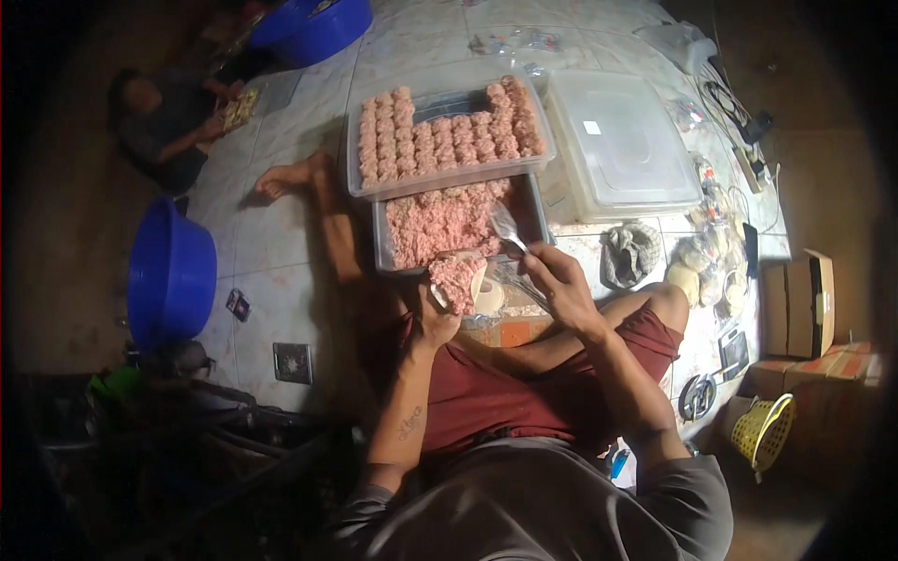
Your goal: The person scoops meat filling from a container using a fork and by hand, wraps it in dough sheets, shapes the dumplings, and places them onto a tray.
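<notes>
My left hand (438, 324) holds pale, thin wrappers (477, 277) topped with a mound of pink minced filling (454, 279). My right hand (561, 284) grips the handle of a metal spoon or fork (506, 226); its head is over the pink mince (442, 217) in a grey tub (381, 242). Whether the head touches the mince I cannot tell. Overlapping the tub's far side is a clear plastic container (456, 180) with rows of filled pink dumplings (449, 144) and a gap at its far middle. Round pale wrappers (490, 298) lie between my hands, near plastic film.
To the right stand a lidded plastic box (631, 140), a crumpled cloth (630, 254), bagged wrappers (701, 266) and a yellow basket (763, 431). Blue basins (172, 273) stand left and far off. Another person (165, 126) sits at far left, handling food. Cables (729, 105) run at right.
</notes>
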